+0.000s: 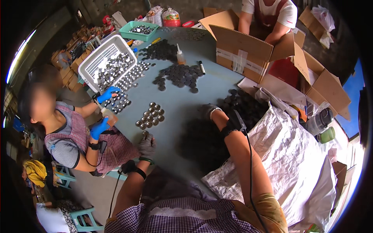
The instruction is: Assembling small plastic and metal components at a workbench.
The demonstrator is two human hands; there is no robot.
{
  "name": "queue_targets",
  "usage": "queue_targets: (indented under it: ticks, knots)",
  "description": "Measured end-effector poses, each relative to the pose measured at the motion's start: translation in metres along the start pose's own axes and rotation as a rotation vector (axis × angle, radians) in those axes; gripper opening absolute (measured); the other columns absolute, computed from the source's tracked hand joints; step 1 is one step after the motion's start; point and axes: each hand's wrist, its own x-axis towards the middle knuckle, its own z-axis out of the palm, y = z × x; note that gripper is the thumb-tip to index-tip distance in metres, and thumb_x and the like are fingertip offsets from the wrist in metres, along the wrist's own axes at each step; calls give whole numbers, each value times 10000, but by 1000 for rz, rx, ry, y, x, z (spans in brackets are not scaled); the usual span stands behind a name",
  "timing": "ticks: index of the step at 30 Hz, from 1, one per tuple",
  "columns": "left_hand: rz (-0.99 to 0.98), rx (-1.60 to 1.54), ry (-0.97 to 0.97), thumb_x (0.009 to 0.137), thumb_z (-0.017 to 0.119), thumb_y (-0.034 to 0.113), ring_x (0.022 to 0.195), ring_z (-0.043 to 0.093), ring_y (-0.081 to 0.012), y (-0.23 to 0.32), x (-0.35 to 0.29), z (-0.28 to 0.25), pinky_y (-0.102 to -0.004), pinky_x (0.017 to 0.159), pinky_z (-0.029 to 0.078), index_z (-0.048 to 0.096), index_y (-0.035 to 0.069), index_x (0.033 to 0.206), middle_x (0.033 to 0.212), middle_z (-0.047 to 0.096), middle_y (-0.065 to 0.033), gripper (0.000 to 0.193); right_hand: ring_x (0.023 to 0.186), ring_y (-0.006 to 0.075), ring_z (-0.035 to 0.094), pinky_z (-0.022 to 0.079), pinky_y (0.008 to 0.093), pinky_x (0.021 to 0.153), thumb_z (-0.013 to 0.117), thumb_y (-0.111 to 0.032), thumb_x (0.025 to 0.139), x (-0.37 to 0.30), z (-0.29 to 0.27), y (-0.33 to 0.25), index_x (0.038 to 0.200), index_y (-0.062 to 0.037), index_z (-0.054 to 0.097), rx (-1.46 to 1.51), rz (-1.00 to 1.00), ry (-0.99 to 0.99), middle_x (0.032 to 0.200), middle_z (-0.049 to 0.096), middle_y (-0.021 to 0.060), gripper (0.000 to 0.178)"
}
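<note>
My left hand (147, 147), in a grey glove, is closed at the table's near left edge. Its fingertips pinch a small round metal cap (145, 133). Just beyond lies a cluster of shiny round caps (150, 116) set close together on the blue-grey table (175, 100). My right hand (210, 111), gloved too, reaches over the table beside a heap of black discs (241, 104). Its fingers are dark and smeared, so their grip cannot be made out. More black discs (202, 143) lie in shadow between my arms.
A co-worker in blue gloves (101, 128) holds a bottle (109, 116) at left, by a white basket (87, 70) of metal caps. Black discs (179, 75), a glue bottle (180, 56) and a marker (202, 68) lie farther back. Another person reaches into a cardboard box (243, 46). White sacking (272, 155) covers the right.
</note>
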Motion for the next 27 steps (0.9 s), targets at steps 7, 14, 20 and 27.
queue_targets:
  ticks: [7, 14, 20, 27]
  knots:
    - [125, -126, 92, 730, 589, 45, 689, 562, -229, 17, 6, -10, -345, 651, 460, 577, 83, 856, 788, 570, -79, 133, 1156, 275, 527, 410, 356, 980, 555, -225, 802, 2, 12, 7, 1213, -61, 549, 56, 45, 142, 1258, 549, 124, 443]
    - [-50, -475, 67, 737, 594, 43, 754, 558, -246, 9, 8, 7, -358, 660, 461, 573, 72, 852, 834, 553, -96, 120, 1170, 294, 510, 406, 353, 990, 567, -227, 787, -31, -31, -9, 1236, -69, 533, 26, 140, 70, 1275, 533, 135, 477]
    - [138, -157, 166, 766, 577, -25, 708, 528, -139, 13, 5, -9, -260, 647, 451, 560, 63, 821, 794, 538, -30, 105, 1151, 311, 517, 402, 363, 991, 547, -151, 756, -14, -24, -9, 1201, -89, 554, 106, 140, -2, 1244, 549, 156, 450]
    - [97, -387, -83, 762, 607, 18, 740, 561, -155, 57, 11, -4, -286, 647, 478, 602, 89, 953, 871, 569, -68, 204, 1096, 266, 569, 464, 336, 911, 546, -111, 780, -2, -35, -16, 1213, -97, 535, 72, 115, -30, 1212, 576, 126, 434]
